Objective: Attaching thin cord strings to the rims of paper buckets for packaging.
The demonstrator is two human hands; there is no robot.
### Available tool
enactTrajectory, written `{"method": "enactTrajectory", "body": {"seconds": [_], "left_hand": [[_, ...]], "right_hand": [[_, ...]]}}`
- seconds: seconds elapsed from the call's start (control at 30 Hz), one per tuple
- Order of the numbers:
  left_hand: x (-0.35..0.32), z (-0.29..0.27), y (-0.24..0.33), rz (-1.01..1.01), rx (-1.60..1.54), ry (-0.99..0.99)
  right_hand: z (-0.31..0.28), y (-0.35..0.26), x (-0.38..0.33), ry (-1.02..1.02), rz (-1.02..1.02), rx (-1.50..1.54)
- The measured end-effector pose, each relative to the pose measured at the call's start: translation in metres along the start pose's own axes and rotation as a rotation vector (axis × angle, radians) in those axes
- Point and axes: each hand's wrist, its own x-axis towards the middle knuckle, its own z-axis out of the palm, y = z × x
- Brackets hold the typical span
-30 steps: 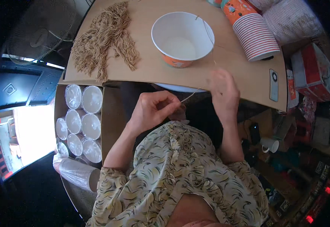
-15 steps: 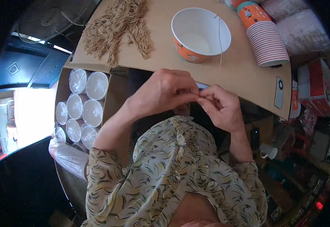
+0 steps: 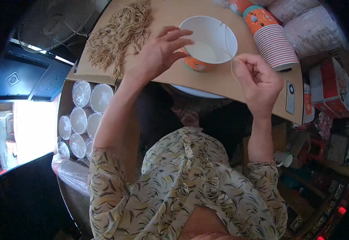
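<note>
A large paper bucket (image 3: 206, 44), white inside and orange with a print outside, stands on the table. A thin cord (image 3: 227, 40) runs from the far right part of its rim, across the opening, toward my right hand (image 3: 260, 82). That hand is closed, thumb and forefinger pinching the cord just right of the bucket. My left hand (image 3: 162, 54) is raised at the bucket's left side, fingers spread and holding nothing. Whether its fingertips touch the rim I cannot tell. A heap of brown twisted cords (image 3: 120, 34) lies left of the bucket.
A stack of striped paper cups (image 3: 276, 50) and wrapped stacks (image 3: 312, 30) lie at the back right. A flat grey object (image 3: 290, 97) rests by the right table edge. Left below, a carton (image 3: 116, 108) holds wrapped cups (image 3: 78, 120). A fan (image 3: 56, 24) stands far left.
My hands were together in front of the table edge; they have moved apart. The left went up and left, opening toward the bucket; the right went up and right with the cord.
</note>
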Motion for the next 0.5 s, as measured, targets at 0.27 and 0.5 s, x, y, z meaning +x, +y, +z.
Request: {"method": "enactTrajectory", "body": {"seconds": [0.27, 0.5], "left_hand": [[0.018, -0.01, 0.016, -0.403, -0.461, -0.185], [0.023, -0.008, 0.021, -0.385, -0.404, -0.134]], "right_hand": [[0.035, 0.028, -0.015, 0.198, -0.126, -0.23], [0.055, 0.061, -0.007, 0.209, -0.176, -0.264]]}}
